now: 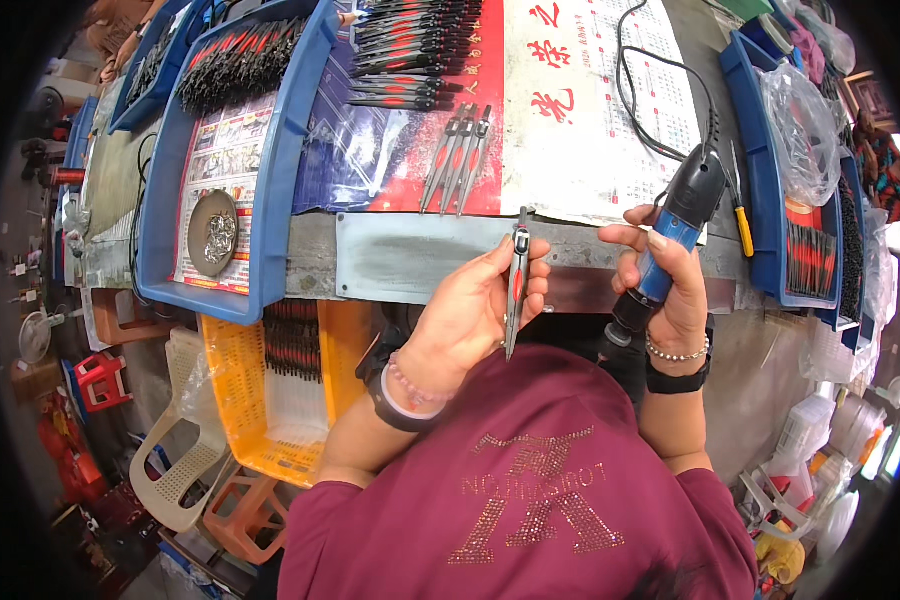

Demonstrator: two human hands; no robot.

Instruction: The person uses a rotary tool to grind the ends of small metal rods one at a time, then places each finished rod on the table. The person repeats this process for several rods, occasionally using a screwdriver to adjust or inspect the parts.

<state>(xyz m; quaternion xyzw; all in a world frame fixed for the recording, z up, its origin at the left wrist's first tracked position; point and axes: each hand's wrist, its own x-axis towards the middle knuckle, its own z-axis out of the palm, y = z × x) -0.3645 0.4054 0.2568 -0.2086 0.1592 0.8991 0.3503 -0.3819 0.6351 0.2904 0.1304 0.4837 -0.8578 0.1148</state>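
Lengthwise bodyward, slim tool (515, 290), tip-first

The grey workbench (312, 262) carries a blue tray (289, 150), printed sheets (530, 150) and what looks like a yellow-handled screwdriver (744, 232).

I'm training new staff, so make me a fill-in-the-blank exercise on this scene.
1. The right hand grips a power tool coloured black and ____.
2. The left hand holds a grey piece with a ____ patch.
3. Just nearer the person than the pile, ____ loose pieces lie side by side.
4. The tray with the dish stands on the person's ____ side.

Missing words: blue; red; three; left.
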